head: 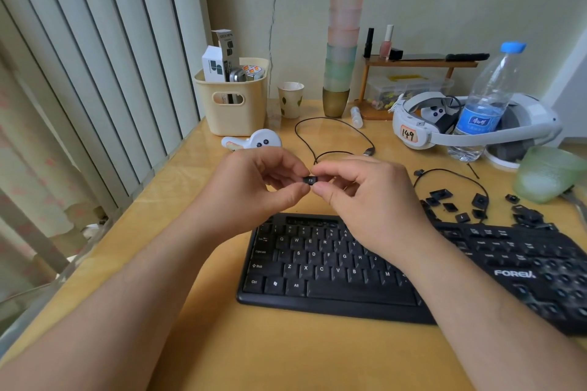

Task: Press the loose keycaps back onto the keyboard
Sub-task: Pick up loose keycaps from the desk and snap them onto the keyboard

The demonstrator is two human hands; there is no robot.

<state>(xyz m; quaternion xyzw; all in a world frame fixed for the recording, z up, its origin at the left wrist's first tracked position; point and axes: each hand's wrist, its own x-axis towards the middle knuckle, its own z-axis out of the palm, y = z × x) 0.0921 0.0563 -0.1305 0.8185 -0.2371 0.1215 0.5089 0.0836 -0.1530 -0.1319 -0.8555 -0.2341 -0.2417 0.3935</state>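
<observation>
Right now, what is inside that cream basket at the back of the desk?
The cream basket holds upright white boxes, a shiny metal item and a small packet with orange marks. Its walls hide whatever lies lower down.
</observation>
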